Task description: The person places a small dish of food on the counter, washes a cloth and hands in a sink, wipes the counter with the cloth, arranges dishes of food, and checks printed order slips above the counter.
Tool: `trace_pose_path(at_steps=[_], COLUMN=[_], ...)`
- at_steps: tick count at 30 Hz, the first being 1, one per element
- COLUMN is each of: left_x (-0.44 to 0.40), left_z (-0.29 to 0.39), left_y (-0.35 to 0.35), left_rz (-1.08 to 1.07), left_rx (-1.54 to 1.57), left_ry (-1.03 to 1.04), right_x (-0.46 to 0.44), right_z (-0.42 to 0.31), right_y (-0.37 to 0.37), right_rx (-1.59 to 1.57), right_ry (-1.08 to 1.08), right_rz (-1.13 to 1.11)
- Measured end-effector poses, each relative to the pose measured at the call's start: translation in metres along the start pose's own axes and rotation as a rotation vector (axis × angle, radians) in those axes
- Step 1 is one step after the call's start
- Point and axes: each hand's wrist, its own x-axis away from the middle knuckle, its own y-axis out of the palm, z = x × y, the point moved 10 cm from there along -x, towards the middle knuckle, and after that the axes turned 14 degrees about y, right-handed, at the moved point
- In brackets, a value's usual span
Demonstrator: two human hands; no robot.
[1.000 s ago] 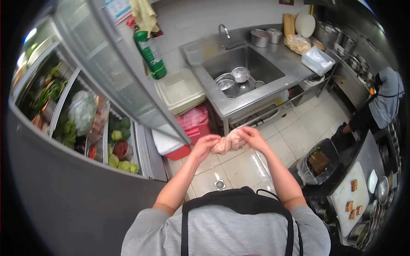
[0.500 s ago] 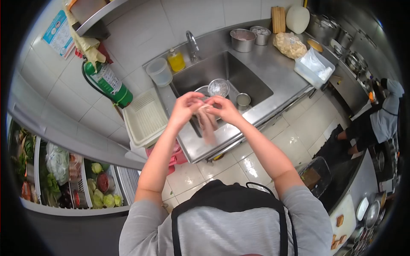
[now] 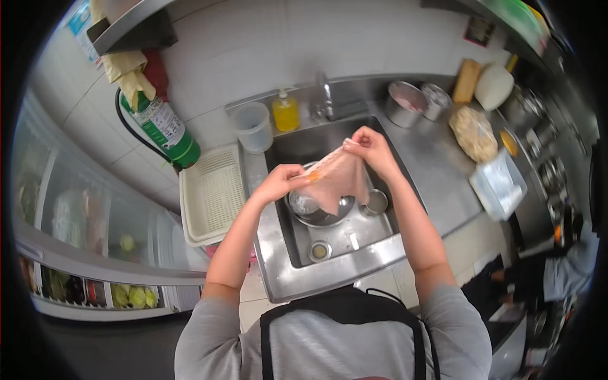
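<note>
A thin, pale pink cloth [image 3: 342,183] with an orange patch hangs spread between my two hands above the sink [image 3: 282,237]. My left hand [image 3: 282,182] pinches its upper left corner, fingers closed. Higher up, my right hand [image 3: 372,152] grips the other end of the same edge, also closed. Beneath the cloth, partly hidden by it, lie a metal bowl [image 3: 335,218] and a strainer-like wire or glassy piece [image 3: 303,204]. A small round metal cup [image 3: 377,202] sits to the right in the basin.
Behind the sink stand a faucet [image 3: 324,101], a yellow soap bottle [image 3: 286,114] and a clear tub [image 3: 252,130]. A cream rack [image 3: 212,196] is left. Metal pots [image 3: 405,104], a bag of food [image 3: 474,134] and a plastic container [image 3: 498,185] line the counter. Another person [image 3: 563,272] works at right.
My hands have moved apart, my right one up and to the right, and the bunched cloth is now spread between them. The view has shifted, showing more of the sink.
</note>
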Motion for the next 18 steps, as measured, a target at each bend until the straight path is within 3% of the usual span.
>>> trace_pose_path(at_steps=[1, 3, 4, 5, 6, 8, 12, 14, 15, 17, 18], left_x=[-0.009, -0.030, -0.036, -0.046, -0.053, -0.068, -0.123, -0.137, -0.140, -0.147, -0.150], left_z=[0.000, 0.003, -0.011, -0.027, -0.041, -0.047, 0.010, 0.001, -0.008, -0.028, -0.037], left_y=[0.000, -0.028, -0.036, -0.034, -0.047, -0.059, -0.057, -0.070, -0.079, -0.089, -0.095], left_rz=[-0.031, 0.149, 0.503, 0.612, 0.748, 0.887, 0.427, 0.301, 0.305, 0.235, 0.211], left_rx=[0.153, 0.634, 1.013, 1.127, 0.897, 0.652, -1.073, -1.514, -1.514, -1.501, -1.495], left_ry=[-0.015, 0.118, 0.067, 0.077, 0.252, 0.427, -0.005, -0.200, -0.215, -0.238, -0.248], right_x=[-0.016, -0.060, -0.079, -0.097, -0.121, -0.171, -0.260, -0.282, -0.296, -0.336, -0.336], right_z=[-0.007, -0.027, -0.036, -0.039, -0.036, -0.032, -0.019, -0.015, -0.011, 0.033, 0.026], right_y=[0.002, 0.012, 0.023, 0.035, 0.049, 0.076, 0.105, 0.132, 0.141, 0.161, 0.166], right_rx=[-0.022, 0.044, 0.133, 0.220, 0.222, 0.593, 0.863, 1.042, 1.038, 1.430, 1.428], right_ry=[0.021, -0.022, -0.055, -0.084, -0.083, -0.241, -0.394, -0.628, -0.630, -0.344, -0.343], right_rz=[-0.042, -0.084, -0.071, -0.058, -0.084, -0.004, 0.110, 0.166, 0.153, 0.033, 0.025])
